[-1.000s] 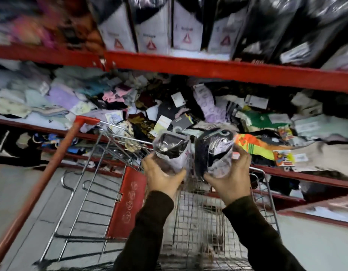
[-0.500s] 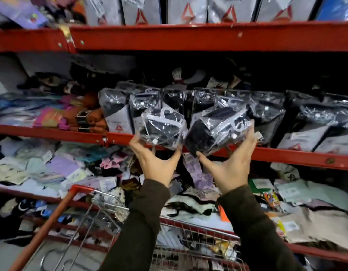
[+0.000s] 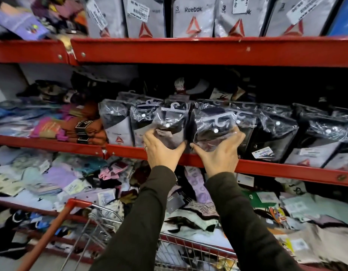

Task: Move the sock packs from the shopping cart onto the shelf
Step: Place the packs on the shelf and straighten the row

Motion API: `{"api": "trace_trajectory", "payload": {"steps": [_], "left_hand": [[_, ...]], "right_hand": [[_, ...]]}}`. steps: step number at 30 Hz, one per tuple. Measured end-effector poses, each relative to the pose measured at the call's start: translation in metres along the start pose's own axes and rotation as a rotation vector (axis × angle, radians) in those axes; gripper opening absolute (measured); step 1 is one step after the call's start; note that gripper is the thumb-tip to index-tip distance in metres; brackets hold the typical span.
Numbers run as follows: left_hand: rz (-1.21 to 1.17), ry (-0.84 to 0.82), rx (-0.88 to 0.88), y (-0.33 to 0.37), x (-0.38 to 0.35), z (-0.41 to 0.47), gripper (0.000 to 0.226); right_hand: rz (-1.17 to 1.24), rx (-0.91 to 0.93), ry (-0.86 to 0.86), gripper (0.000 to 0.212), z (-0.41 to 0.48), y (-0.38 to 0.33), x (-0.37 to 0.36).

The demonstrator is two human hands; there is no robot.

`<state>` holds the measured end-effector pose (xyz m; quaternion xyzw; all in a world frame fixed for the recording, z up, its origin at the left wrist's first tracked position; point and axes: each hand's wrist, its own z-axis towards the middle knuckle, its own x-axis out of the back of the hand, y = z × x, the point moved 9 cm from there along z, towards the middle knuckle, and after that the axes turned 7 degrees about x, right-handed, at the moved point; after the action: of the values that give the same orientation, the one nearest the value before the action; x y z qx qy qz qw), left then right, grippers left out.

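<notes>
My left hand grips a clear-wrapped pack of dark socks from below. My right hand grips a second such pack right beside it. Both packs stand upright at the front edge of the middle red shelf, in front of a row of similar shiny sock packs. The wire shopping cart with its red handle sits below my forearms; what lies in it is mostly hidden.
The top red shelf carries grey boxed sock packs. Brown folded socks and colourful flat pairs lie left on the middle shelf. The lower shelf is a jumble of loose sock pairs.
Both hands rose from above the cart to the middle shelf, carrying the two packs, and now set them upright among the row there. The view tilted upward.
</notes>
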<state>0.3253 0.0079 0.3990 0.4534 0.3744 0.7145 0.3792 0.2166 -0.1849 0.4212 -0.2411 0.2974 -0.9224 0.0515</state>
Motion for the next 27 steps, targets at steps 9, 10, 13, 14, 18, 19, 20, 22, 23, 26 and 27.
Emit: {"api": "trace_trajectory", "payload": {"steps": [9,10,13,14,18,19,20,22,23,26,27], "left_hand": [[0.342,0.009,-0.132,0.016,0.01,0.002,0.08],[0.336,-0.007,-0.136,0.014,0.01,0.001,0.076],[0.299,-0.047,-0.129,0.01,0.011,0.001,0.063],[0.283,-0.065,-0.126,0.008,0.012,0.002,0.061],[0.15,-0.159,-0.112,0.004,0.017,-0.001,0.083],[0.114,-0.182,-0.106,0.004,0.019,-0.005,0.098],[0.116,-0.184,-0.124,0.007,0.022,-0.01,0.111],[0.215,-0.12,-0.239,0.021,0.032,-0.018,0.127],[0.272,-0.077,-0.331,0.032,0.036,-0.02,0.129],[0.49,-0.04,-0.629,0.069,0.03,-0.022,0.124],[0.582,-0.061,-0.691,0.077,0.022,-0.02,0.123]], "right_hand": [[-0.133,0.026,-0.134,0.105,0.0,-0.008,-0.019],[-0.126,0.02,-0.141,0.103,0.0,-0.006,-0.019],[-0.089,0.015,-0.14,0.096,-0.001,-0.006,-0.016],[-0.063,0.018,-0.137,0.093,-0.002,-0.007,-0.015],[0.106,-0.004,-0.154,0.09,-0.009,-0.005,-0.008],[0.126,0.004,-0.14,0.09,-0.01,-0.007,-0.004],[0.119,0.026,-0.108,0.088,-0.01,-0.01,0.002],[0.069,0.09,-0.007,0.083,-0.008,-0.022,0.019],[0.055,0.134,0.035,0.082,-0.005,-0.03,0.027],[-0.027,0.319,0.015,0.085,0.01,-0.059,0.03],[-0.089,0.38,-0.034,0.088,0.017,-0.069,0.024]]}}
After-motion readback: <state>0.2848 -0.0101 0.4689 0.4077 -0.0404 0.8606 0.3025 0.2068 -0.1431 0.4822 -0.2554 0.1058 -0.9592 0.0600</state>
